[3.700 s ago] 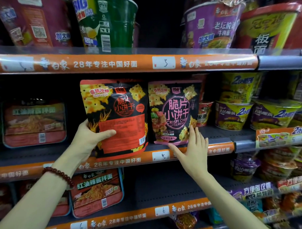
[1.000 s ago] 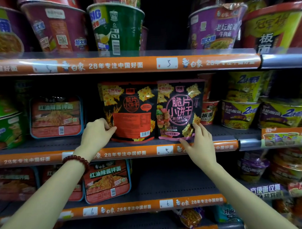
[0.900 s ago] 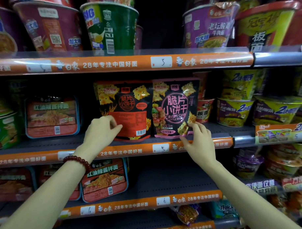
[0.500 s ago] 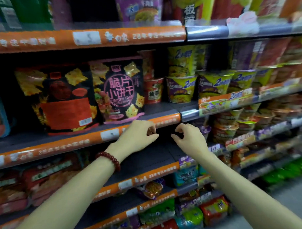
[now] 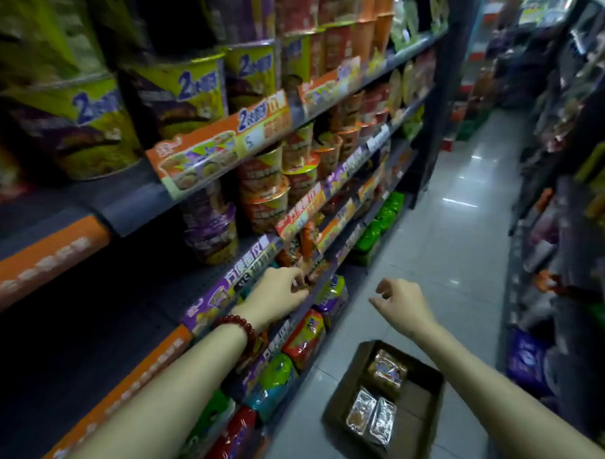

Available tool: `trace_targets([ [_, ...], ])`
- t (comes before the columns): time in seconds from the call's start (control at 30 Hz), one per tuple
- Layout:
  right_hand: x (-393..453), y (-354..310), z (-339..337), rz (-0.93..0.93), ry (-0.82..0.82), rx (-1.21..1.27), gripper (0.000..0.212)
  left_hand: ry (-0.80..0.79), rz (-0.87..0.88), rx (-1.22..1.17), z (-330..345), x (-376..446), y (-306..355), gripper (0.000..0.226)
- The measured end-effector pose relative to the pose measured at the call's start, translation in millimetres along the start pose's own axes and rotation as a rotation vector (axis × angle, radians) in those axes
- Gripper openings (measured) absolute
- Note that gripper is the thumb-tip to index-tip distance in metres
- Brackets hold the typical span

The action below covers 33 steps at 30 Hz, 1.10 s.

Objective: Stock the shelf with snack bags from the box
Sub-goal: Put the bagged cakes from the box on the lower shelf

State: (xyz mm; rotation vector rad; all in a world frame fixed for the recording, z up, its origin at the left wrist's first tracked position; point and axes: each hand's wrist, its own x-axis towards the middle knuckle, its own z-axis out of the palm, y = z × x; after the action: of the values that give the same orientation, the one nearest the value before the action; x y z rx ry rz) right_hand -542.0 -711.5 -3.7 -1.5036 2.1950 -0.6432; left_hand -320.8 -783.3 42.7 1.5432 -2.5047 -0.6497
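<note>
Down on the grey floor (image 5: 455, 234) of a shop aisle sits a brown box (image 5: 422, 405) with a few snack bags (image 5: 387, 369) inside. Left of the box stands the shelf (image 5: 130, 206), full of noodle cups (image 5: 182, 91) and bright packs. A moment ago both hands were up at two cracker bags; now the view has turned down the aisle. Above the box, the left hand (image 5: 278, 293) and the right hand (image 5: 403, 303) hang loosely curled, holding nothing.
</note>
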Motion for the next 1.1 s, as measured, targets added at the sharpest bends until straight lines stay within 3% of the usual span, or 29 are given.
trace_targets([
  [0.33,14,162,48,0.433,0.089,0.1,0.028,-0.125,0.117,-0.114,152,113,29,0.03],
  [0.63,16,313,195,0.504,0.131,0.13,0.028,-0.264,0.106,-0.233,382,151,-4,0.029],
  [1.1,43,503,456,0.562,0.063,0.106,0.04,-0.387,0.005,-0.315,684,199,-140,0.035],
])
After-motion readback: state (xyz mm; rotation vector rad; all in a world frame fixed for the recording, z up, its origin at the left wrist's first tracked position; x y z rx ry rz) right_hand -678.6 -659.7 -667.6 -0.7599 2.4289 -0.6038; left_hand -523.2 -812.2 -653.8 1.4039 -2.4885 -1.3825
